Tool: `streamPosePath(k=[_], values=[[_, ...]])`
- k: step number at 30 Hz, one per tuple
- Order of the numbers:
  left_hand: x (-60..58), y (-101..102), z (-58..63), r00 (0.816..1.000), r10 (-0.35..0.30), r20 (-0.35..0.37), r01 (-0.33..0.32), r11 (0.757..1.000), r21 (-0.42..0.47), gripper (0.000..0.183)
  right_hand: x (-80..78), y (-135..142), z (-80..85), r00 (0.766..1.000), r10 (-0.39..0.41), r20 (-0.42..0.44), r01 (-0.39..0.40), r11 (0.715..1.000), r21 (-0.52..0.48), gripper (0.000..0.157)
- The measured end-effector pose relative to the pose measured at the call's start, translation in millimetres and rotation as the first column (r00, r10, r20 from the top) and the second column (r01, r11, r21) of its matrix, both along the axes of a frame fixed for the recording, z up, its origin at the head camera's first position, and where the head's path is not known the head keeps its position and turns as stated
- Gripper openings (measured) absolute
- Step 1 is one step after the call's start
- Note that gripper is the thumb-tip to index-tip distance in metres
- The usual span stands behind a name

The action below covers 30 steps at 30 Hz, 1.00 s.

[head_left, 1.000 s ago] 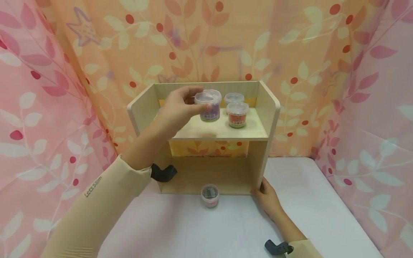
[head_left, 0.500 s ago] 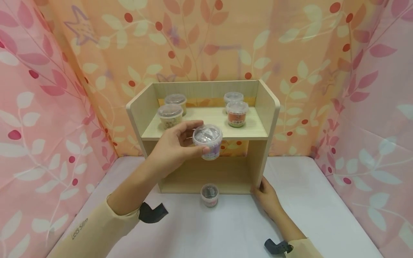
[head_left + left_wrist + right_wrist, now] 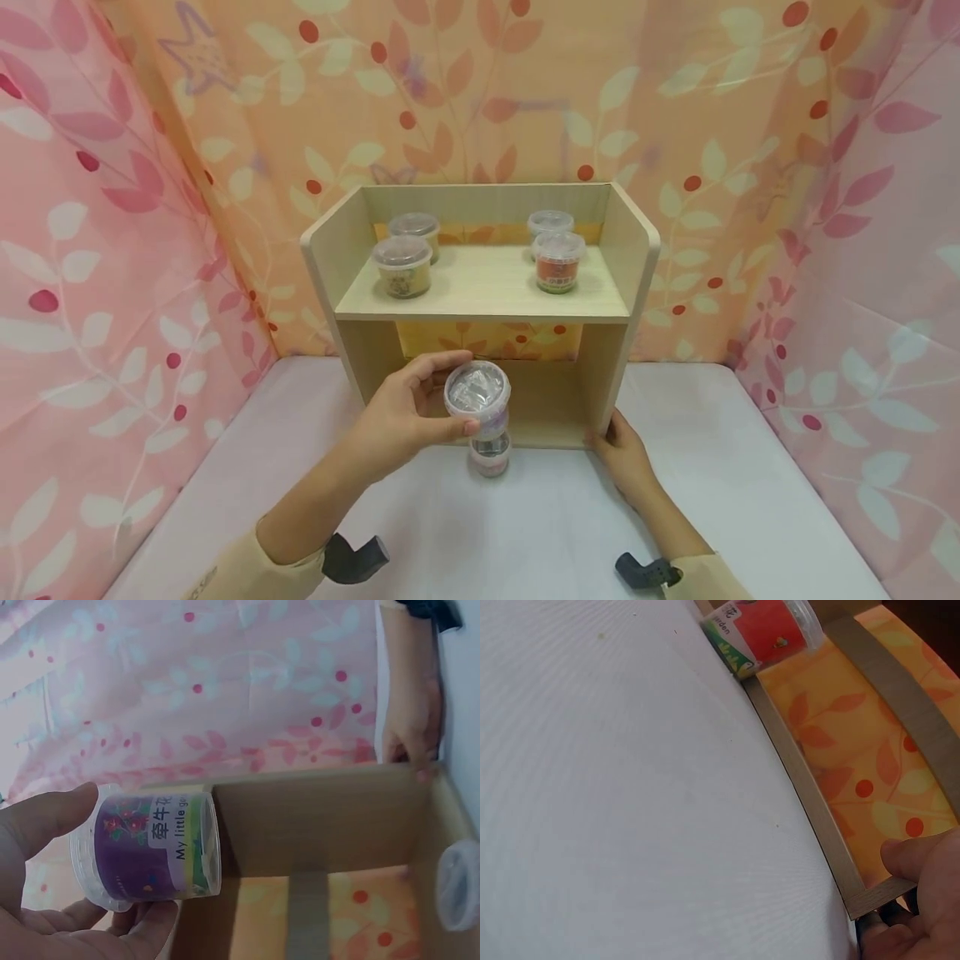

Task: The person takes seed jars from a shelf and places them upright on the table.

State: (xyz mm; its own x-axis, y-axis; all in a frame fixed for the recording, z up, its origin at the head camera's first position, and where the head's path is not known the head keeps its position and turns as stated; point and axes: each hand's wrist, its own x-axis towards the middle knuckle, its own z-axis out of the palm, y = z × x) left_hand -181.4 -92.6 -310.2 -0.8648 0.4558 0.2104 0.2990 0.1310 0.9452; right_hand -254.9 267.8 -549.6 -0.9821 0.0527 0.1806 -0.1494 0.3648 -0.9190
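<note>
My left hand [image 3: 405, 408] grips a small clear plastic tub [image 3: 480, 390] between thumb and fingers, in front of the shelf's lower opening. Its purple label [image 3: 142, 847], with a flower picture and printed words, faces the left wrist view. In the head view it overlaps a second tub [image 3: 491, 460] standing on the white table by the shelf's front edge. That one shows a red label [image 3: 765, 634] in the right wrist view. My right hand [image 3: 626, 458] holds the lower right corner of the pale wooden shelf [image 3: 483, 292], thumb inside the side panel and fingers outside.
Two yellowish tubs with lids, one in front [image 3: 405, 271] and one behind [image 3: 416, 227], stand at the upper board's left. An orange-labelled tub [image 3: 557, 265] and another clear-lidded tub [image 3: 551, 223] stand at its right. Patterned curtains [image 3: 480, 92] surround the white table [image 3: 555, 533].
My left hand has brought the purple-labelled tub down from above the upper board to the lower opening, uncovering the two yellowish tubs. My right hand has stayed at the shelf corner.
</note>
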Motion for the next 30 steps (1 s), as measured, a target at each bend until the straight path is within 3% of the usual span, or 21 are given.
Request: streamPosePath(k=[7,15,25,30], values=[[-2.5,-0.5,-49.3,0.995,0.006,0.099,-0.003,0.999,-0.032,0.077,0.0,-0.1,-1.3,1.0,0.013,0.002,-0.013,1.0,-0.014,0.074],[-3.1,5.2,-92.0,0.99,0.012,0.143,-0.008,1.0,-0.029,0.078,-0.3,2.2,6.4,1.0,0.014,-0.024,-0.013,1.0,0.021,0.073],[-1.0,10.8,-121.2,0.986,-0.021,0.163,0.035,0.996,-0.088,0.075,1.8,1.2,4.5,0.999,0.032,-0.002,-0.032,0.999,-0.022,0.075],[-1.1,13.9,-135.4,0.99,-0.008,0.141,0.027,0.991,-0.129,0.074,3.4,0.0,6.2,0.999,0.036,-0.005,-0.036,0.999,-0.017,0.076]])
